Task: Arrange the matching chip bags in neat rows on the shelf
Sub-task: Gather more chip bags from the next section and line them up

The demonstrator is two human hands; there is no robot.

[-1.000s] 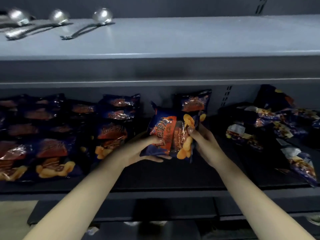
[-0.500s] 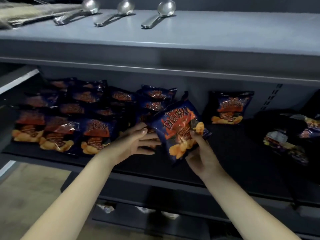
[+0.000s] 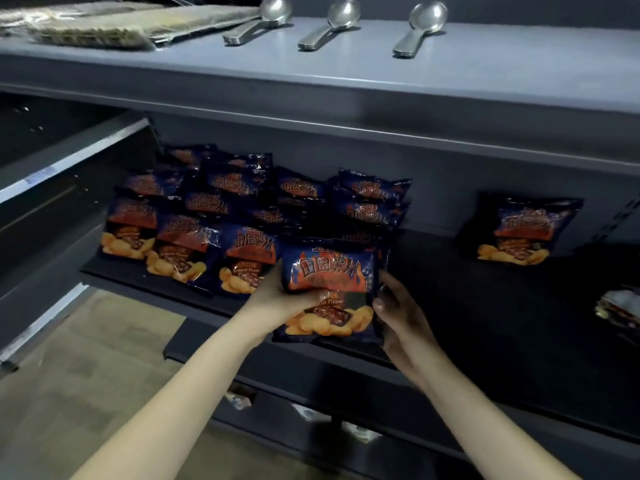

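I hold one chip bag (image 3: 329, 271) upright between both hands at the front edge of the dark shelf (image 3: 485, 317). It is blue with an orange flame panel, pale characters and golden chips printed along the bottom. My left hand (image 3: 277, 301) grips its left side, with the thumb laid across the front below the flame panel and the other fingers hidden behind. My right hand (image 3: 401, 320) pinches the right edge, thumb tip on the front. The bag's bottom edge overhangs the shelf lip; I cannot tell whether it touches the shelf.

Just to its left, the matching bags (image 3: 187, 244) lean in overlapping rows that run back to the rear wall. The held bag sits beside the right end of the front row. A lone bag (image 3: 523, 230) of the same kind stands well apart to the right, against the rear wall. A crumpled packet (image 3: 618, 306) lies at the far right edge. On the upper shelf (image 3: 450, 74), metal spoons (image 3: 341, 15) lie side by side next to flat wrapped packs (image 3: 114, 26).
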